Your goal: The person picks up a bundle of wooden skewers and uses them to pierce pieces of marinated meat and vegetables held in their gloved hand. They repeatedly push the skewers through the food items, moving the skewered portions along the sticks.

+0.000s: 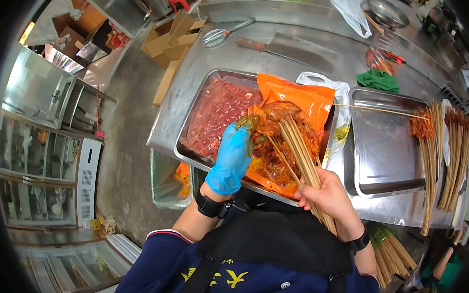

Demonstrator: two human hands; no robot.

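Note:
My left hand [233, 156] wears a blue glove, its fingertips coated in brown-orange marinade. The fingers are bent together over the marinated meat [285, 113]; whatever they hold is hidden. A bundle of thin bamboo skewers [304, 153] is gripped in my right hand [325, 195], which is bare. One skewer [283, 159] slants away from the bundle toward the left fingers. The marinated meat lies in an opened orange bag [297, 91], inside a metal tray [180, 138]. Raw red minced-looking meat [223, 111] in clear plastic fills the tray's left side.
Right of the tray is a second metal tray [389, 161], with loaded skewers [423, 126] across its right edge and more skewers [454, 160] beyond. Behind lie a cleaver [288, 50], scissors [220, 35] and a green cloth [378, 80]. A lined bin [162, 188] stands below left.

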